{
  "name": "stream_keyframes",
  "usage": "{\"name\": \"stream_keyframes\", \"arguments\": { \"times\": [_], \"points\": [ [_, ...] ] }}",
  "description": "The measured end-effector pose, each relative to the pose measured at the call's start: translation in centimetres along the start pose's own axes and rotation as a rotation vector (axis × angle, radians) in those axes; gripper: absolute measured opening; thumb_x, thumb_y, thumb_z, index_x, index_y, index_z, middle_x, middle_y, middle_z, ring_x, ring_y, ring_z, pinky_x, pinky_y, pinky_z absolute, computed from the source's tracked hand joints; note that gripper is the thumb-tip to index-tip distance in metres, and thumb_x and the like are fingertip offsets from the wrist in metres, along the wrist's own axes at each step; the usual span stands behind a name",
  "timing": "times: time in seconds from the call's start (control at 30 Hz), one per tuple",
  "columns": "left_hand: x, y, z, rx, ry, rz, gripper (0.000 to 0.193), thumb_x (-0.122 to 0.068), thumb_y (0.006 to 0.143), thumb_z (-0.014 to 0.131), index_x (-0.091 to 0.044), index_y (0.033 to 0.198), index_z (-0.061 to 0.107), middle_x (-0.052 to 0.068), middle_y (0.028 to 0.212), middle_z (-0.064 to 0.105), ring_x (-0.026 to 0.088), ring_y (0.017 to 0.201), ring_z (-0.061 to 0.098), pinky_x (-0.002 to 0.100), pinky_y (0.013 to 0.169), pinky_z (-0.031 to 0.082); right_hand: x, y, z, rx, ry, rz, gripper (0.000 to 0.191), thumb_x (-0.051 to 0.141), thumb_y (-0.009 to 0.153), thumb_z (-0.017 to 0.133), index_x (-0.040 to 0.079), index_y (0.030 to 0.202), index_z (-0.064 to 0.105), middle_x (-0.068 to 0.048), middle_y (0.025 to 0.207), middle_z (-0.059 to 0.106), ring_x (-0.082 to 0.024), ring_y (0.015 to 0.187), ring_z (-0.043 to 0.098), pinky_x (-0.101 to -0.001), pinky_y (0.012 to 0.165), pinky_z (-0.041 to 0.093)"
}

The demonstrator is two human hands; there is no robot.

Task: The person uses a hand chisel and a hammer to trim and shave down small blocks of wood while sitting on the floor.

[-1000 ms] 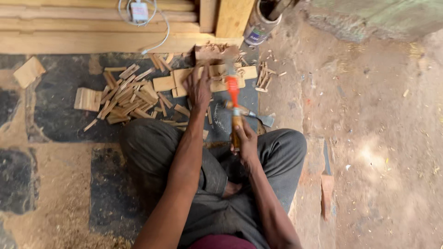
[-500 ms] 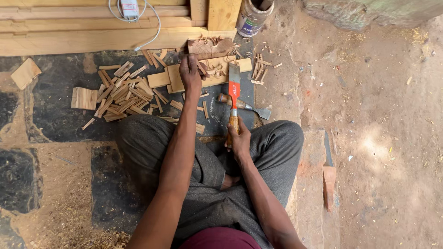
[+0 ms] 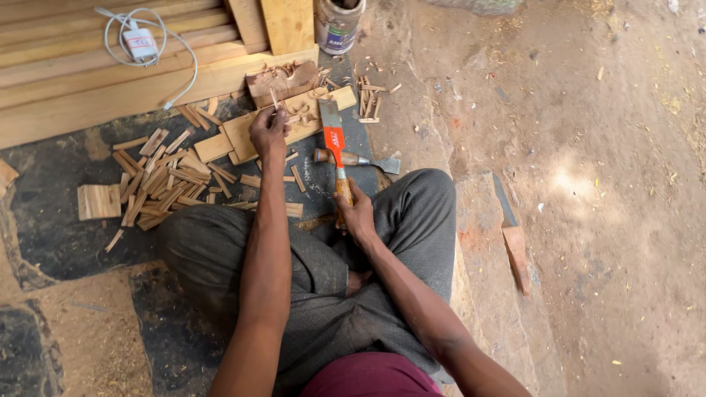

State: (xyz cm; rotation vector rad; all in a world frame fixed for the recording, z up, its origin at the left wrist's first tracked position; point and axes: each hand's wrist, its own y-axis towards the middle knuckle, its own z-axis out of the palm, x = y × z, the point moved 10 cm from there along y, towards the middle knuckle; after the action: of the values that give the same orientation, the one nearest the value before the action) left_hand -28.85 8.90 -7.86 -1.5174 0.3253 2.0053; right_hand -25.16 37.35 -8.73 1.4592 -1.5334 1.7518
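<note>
Bare earth floor with dark paving, littered with wood offcuts. Left hand pinches a thin wooden sliver upright on the carved block. Right hand is closed round the orange hatchet, head resting near the block.

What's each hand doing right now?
Left hand: closed on a thin wood sliver, above the board.
Right hand: closed on the hatchet handle.

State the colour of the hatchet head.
Orange-red with a bare grey edge, on the hatchet in the right hand; head view.
</note>
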Motion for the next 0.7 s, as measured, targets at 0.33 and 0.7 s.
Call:
{"name": "stream_keyframes", "arguments": {
  "times": [0.33,0.7],
  "points": [
    [0.8,0.2,-3.2,-0.237,0.181,-0.044,0.031,0.011,0.092,0.058,0.002,0.116,0.077,0.010,0.104,0.065,0.010,0.078,0.058,0.025,0.068,0.054,0.2,-0.1,-0.1,-0.012,-0.066,0.026,0.067,0.025,0.098,0.064,0.013,0.158,0.038,-0.010,0.073,0.068,-0.015,0.043,0.059,-0.0296,0.033,0.046],
    [-0.6,-0.6,-4.3,-0.326,0.173,0.131,0.018,0.007,0.097,0.063,0.003,0.107,0.078,0.008,0.099,0.065,0.017,0.084,0.066,0.029,0.074,0.058,0.2,-0.4,-0.1,0.000,-0.072,0.058,0.071,0.024,0.097,0.063,0.017,0.160,0.032,-0.012,0.069,0.066,-0.016,0.042,0.059,-0.0302,0.034,0.048]
  ]
}}
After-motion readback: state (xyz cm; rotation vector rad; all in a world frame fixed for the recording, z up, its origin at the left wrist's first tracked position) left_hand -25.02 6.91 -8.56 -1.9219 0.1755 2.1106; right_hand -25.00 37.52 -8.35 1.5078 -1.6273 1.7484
